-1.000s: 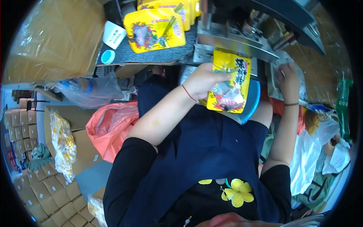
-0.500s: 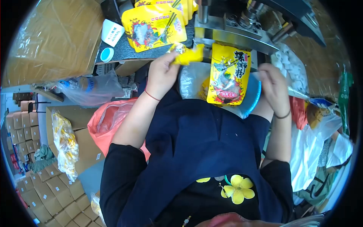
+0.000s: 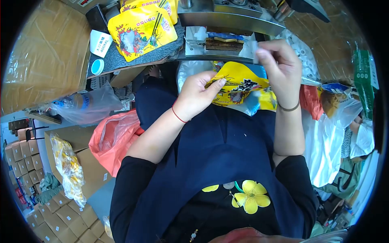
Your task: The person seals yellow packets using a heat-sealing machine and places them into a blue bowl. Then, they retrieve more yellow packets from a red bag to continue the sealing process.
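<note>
My left hand (image 3: 200, 91) pinches a yellow printed pouch (image 3: 235, 77) by its left side, between thumb and fingers. The pouch is bent and tilted over my lap, above another yellow pouch (image 3: 267, 99) and a blue-rimmed container mostly hidden below. My right hand (image 3: 281, 69) is raised at the right end of the machine's metal fixture (image 3: 225, 42), thumb and fingers curled together. A small whitish blur shows at its fingertips; I cannot tell what it is.
More yellow pouches (image 3: 142, 32) lie on the bench at left, near a white label (image 3: 100, 43) and a turquoise-topped cap (image 3: 97, 67). White plastic pieces (image 3: 300, 52) are heaped at right. A pink bag (image 3: 113, 137) stands beside my left arm, cardboard boxes beyond it.
The pouch that hung upright at the machine is now off it and bent in my left hand, which has moved right and down. My right hand has risen to the fixture. The view has shifted.
</note>
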`<state>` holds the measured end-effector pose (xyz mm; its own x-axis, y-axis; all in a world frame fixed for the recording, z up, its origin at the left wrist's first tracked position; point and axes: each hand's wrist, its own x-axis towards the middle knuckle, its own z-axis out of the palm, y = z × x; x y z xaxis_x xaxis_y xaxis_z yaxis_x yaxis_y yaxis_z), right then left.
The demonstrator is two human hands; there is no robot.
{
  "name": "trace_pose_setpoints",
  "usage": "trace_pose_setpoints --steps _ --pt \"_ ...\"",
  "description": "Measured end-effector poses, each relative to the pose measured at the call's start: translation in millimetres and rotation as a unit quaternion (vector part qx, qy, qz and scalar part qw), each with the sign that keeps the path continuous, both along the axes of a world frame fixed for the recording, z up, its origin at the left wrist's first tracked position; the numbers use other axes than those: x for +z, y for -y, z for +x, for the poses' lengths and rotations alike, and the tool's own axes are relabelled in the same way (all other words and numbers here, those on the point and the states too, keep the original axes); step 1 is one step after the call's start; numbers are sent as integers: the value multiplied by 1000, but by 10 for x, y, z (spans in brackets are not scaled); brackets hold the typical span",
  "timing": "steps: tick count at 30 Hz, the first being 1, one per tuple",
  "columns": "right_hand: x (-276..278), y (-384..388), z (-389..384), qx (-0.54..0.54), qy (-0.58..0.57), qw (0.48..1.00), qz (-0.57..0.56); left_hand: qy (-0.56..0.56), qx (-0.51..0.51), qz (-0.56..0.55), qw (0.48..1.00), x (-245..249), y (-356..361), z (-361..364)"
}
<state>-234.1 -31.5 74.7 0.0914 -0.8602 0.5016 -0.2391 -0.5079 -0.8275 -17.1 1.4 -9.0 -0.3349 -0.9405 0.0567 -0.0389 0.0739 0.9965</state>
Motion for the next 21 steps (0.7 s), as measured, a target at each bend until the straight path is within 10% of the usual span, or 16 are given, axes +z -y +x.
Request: trace_pose_setpoints --steps 14,21 --pt "-32 -126 -305 -25 -3 999 20 -17 -41 93 995 -108 -54 -175" --pt "24 -10 -266 32 -304 952 -19 -107 -77 137 982 25 -107 -274"
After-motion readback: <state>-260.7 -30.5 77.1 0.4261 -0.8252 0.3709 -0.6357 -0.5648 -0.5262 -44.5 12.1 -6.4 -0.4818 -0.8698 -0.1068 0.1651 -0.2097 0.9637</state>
